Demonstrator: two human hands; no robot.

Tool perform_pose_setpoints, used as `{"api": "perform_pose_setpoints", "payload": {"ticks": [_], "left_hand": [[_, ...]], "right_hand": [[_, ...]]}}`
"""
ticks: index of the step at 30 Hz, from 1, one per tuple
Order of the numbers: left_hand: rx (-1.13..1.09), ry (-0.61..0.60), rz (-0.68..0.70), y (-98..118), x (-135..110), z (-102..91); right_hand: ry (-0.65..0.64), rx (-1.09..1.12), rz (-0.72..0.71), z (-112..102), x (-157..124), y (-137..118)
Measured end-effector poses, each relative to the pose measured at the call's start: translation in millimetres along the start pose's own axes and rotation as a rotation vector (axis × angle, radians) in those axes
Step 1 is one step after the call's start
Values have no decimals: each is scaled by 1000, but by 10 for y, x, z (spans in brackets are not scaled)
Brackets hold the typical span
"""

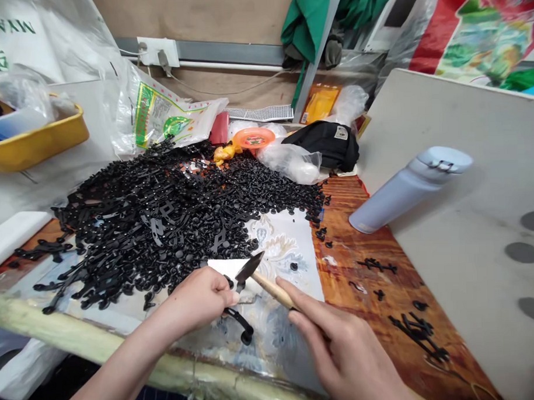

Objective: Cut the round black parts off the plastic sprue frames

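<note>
My left hand point(200, 297) is closed in a pinch on a black plastic strip point(238, 322) that curves down toward the table's front edge. My right hand point(342, 349) grips a knife point(257, 274) by its wooden handle. The dark blade points up and left, touching the strip just beside my left fingertips. A large heap of black plastic strips and round caps point(162, 215) covers the table right behind both hands.
A pale blue flask point(407, 189) lies on its side at the right against a grey board point(469, 228). Trimmed black pieces point(415, 326) lie scattered on the brown cloth. A yellow tub point(37, 141), plastic bags and a black pouch point(330, 142) stand behind the heap.
</note>
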State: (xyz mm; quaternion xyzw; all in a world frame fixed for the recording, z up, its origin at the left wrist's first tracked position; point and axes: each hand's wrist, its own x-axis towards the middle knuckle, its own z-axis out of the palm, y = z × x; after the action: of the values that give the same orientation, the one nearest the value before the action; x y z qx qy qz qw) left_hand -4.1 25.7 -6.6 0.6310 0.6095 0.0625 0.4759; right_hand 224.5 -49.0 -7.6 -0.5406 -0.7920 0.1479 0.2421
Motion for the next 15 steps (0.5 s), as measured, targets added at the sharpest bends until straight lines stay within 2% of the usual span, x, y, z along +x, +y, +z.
{"api": "perform_pose_setpoints", "payload": {"ticks": [2,4,7,9,10,13,15], "left_hand": [[-2,-6,-2,2,-1,-5],[-7,-13,-3,3,1,-9],[-10,-16,2,6,8,-10],[-11,-16,5,5,14,-7],[-12,-18,5,2,16,-4],[-23,-31,6,-16,19,1],[-33,-38,4,-27,18,-1]], "right_hand": [[99,55,-32,-8,-3,-15],[112,44,-30,30,-19,-13],[-43,-52,18,95,-33,25],[-84,-62,39,74,-25,46],[-61,-42,36,44,-18,48],[114,43,-17,-38,-5,23],[144,41,-32,-24,-10,1]]}}
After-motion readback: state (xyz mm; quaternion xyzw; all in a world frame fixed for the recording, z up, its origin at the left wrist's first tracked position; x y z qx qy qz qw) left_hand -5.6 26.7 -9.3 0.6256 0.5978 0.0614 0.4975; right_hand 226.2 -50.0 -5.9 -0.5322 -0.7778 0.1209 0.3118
